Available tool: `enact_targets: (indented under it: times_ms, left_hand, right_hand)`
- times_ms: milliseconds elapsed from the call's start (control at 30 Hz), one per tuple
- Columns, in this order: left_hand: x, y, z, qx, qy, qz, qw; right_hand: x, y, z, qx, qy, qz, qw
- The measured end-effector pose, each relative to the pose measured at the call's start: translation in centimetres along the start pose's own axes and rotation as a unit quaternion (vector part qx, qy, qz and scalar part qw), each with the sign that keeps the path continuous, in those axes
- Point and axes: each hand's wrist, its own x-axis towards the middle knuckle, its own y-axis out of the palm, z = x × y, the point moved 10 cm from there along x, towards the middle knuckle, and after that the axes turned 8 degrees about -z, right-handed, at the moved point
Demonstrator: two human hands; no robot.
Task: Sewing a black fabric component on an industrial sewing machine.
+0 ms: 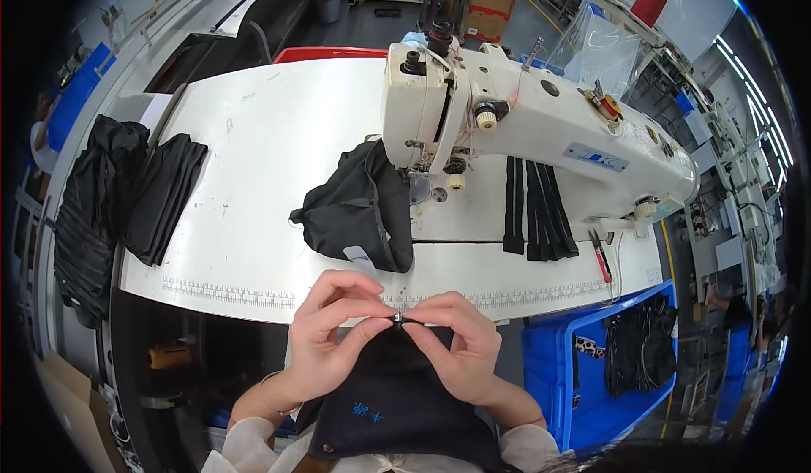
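Note:
My left hand (329,338) and my right hand (463,346) meet at the table's front edge, thumbs and forefingers pinched. Between their fingertips is a small dark piece with a shiny metal bit (399,316); it is too small to tell its kind. Below them hangs the dark apron (405,410) that I wear, with blue stitching on it. Just beyond my hands lies a folded black fabric piece (351,207) with a white label, its right end by the needle area of the white sewing machine (528,114).
Black straps (536,215) lie under the machine's arm, beside red-handled thread snips (601,262). Black fabric stacks (165,198) sit at the left of the white table (245,186). A ruler strip (228,291) runs along the front edge. A blue bin (545,380) with dark pieces stands at the right.

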Motion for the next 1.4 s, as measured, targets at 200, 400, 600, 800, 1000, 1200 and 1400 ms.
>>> enact_targets:
  times_ms: [200,400,600,800,1000,1200,1400]
  left_hand:
    - [-0.5,-4.0,1.6,-0.231,-0.017,-0.192,0.954]
    - [-5.5,-21.5,3.4,-0.282,-0.033,-0.379,0.881]
    - [-2.9,-8.6,-2.8,-0.114,-0.001,-0.086,0.99]
    - [-1.0,2.8,-1.3,-0.004,-0.03,0.166,0.986]
    - [3.2,4.8,2.0,0.044,-0.003,0.176,0.983]
    - [3.4,7.7,5.7,0.726,0.222,0.193,0.621]
    - [4.3,5.6,5.2,0.725,0.262,0.235,0.592]
  right_hand:
    - [-1.7,-5.0,-2.0,0.282,0.001,-0.232,0.931]
    - [-6.1,-19.3,-4.5,0.451,0.061,-0.378,0.806]
    - [-4.9,-5.0,-2.1,0.045,0.242,0.118,0.962]
    - [-3.6,2.0,-0.7,0.026,0.084,0.184,0.979]
    - [-2.7,-1.7,-4.4,0.179,0.317,0.086,0.927]
    - [1.1,-3.0,-8.4,0.067,0.241,0.039,0.967]
    - [5.2,-0.3,-7.8,-0.219,-0.128,0.195,0.947]
